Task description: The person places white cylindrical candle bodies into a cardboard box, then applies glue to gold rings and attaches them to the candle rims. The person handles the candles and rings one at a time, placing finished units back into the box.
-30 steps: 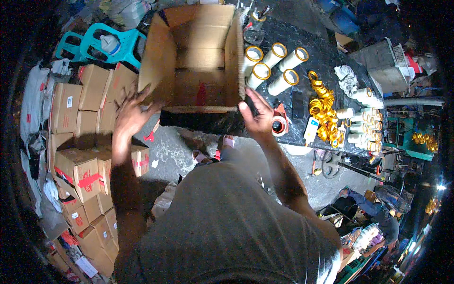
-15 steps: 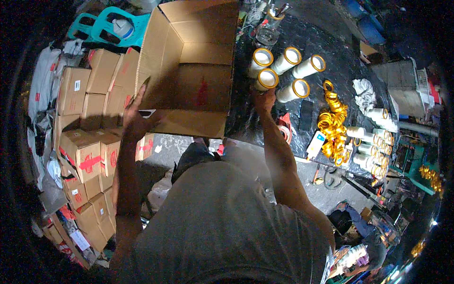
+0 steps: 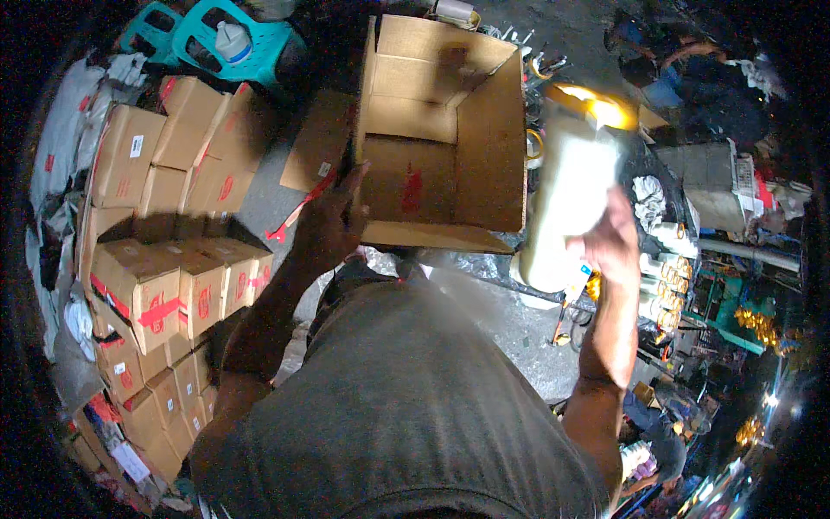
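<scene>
Head view, as I watch from the remote station. The open cardboard box (image 3: 441,138) serves as landmark throughout.

Change since half a second ago: the right hand (image 3: 616,240), then reaching to the yellow-capped rolls lying right of the box, now holds one white roll (image 3: 566,195) lifted clear, just right of the box's right wall. The roll is motion-blurred, its yellow end (image 3: 596,105) uppermost. The fingers wrap its lower right side in a closed grip. The box has shifted rightward and appears larger in frame; the other rolls are no longer visible.

The left hand (image 3: 327,227) stays at the box's left wall as before, the thumb pressed on the near left corner and the fingers curled behind the panel, gripping it. The box is tilted with its mouth toward me and its inside bare; a red mark shows on the inner bottom panel.

Packages: left of the box, sealed brown cartons (image 3: 164,216) are stacked in rows, each bearing red printed marks and red tape, some with small white rectangular labels. Further cartons continue below and to the left of these. Above and left of the box stands a teal plastic stool (image 3: 246,39) with a white bottle (image 3: 232,39) on it. Left of the cartons lie white sacks (image 3: 60,147).
</scene>
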### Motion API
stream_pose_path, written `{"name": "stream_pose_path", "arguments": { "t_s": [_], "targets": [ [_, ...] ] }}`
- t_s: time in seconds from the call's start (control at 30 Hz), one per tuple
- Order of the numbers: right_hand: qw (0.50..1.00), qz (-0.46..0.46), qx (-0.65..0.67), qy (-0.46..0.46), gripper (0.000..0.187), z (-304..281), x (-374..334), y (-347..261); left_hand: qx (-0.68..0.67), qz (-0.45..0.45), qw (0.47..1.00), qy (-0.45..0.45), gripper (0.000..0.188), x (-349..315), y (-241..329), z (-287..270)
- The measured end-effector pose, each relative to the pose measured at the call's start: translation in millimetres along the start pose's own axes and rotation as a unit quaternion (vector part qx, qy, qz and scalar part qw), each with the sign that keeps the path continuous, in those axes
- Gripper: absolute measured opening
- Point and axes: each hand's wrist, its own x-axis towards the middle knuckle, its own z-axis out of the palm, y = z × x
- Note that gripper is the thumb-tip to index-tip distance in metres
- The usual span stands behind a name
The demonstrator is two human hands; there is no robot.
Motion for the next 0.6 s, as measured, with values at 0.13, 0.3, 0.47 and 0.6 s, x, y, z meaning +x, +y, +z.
{"name": "stream_pose_path", "arguments": {
  "t_s": [0.13,0.3,0.47,0.6],
  "targets": [
    [0.988,0.145,0.047,0.010,0.067,54.7,91.7,18.8,-0.022,0.172,0.981,0.087,0.098,3.9,-22.0,8.1],
    [0.940,0.325,0.028,-0.106,0.038,75.8,200.7,105.9,0.002,0.190,0.981,0.042,0.120,8.5,-27.1,2.2],
    [0.939,0.290,0.048,-0.181,0.051,78.6,299.4,209.3,-0.053,0.179,0.982,-0.013,0.120,12.3,-31.9,-4.3],
    [0.904,-0.189,-0.259,-0.282,0.053,55.0,362.3,302.1,-0.040,0.147,0.985,-0.076,0.122,17.3,-20.0,-13.6]
  ]
}}
